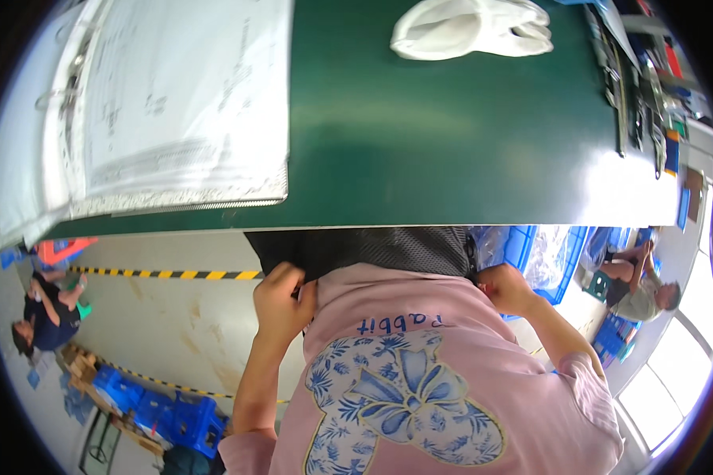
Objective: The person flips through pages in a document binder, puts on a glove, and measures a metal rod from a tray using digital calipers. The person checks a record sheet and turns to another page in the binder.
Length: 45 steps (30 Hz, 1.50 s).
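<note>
Pink shirt (pixel 420 380) nearest us; our left hand (pixel 281 297) and right hand (pixel 505 286), each grip clamped on black mesh fabric (pixel 372 249) below green tabletop (pixel 451 142) edge.

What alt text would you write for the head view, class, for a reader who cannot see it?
Both hands, left hand and right hand, grip a dark mesh fabric at the edge of a green table, above a pink shirt. An open binder and white gloves lie on the table.

packages: clear plastic bags (pixel 548 255) | blue crates | right, under table
</note>
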Motion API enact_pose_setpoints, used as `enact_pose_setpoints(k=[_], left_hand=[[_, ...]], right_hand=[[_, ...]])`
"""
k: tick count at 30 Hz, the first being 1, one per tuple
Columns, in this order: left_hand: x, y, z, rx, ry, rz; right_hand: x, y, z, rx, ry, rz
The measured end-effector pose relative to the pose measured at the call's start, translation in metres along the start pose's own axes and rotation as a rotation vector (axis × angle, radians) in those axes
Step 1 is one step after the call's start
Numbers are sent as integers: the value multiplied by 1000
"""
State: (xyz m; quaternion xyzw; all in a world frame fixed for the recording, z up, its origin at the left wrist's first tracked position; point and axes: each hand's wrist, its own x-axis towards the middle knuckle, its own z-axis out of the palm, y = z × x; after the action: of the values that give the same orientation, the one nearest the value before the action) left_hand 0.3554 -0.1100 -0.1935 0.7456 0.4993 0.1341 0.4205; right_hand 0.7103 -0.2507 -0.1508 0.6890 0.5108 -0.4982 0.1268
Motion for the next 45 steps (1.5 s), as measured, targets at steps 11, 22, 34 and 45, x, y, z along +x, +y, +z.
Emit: enact_pose_setpoints(k=[11,22,34,45], left_hand=[[-116,0,-16,9,112,-407],[32,26,-48,101,40,302],[121,94,19,149,-825,129],[66,83,-14,124,-548,237]], right_hand=[[30,-36,-55,286,138,-144],[-9,-2,6,473,-53,57],[-8,2,47,907,51,37],[10,-13,-14,450,107,-192]])
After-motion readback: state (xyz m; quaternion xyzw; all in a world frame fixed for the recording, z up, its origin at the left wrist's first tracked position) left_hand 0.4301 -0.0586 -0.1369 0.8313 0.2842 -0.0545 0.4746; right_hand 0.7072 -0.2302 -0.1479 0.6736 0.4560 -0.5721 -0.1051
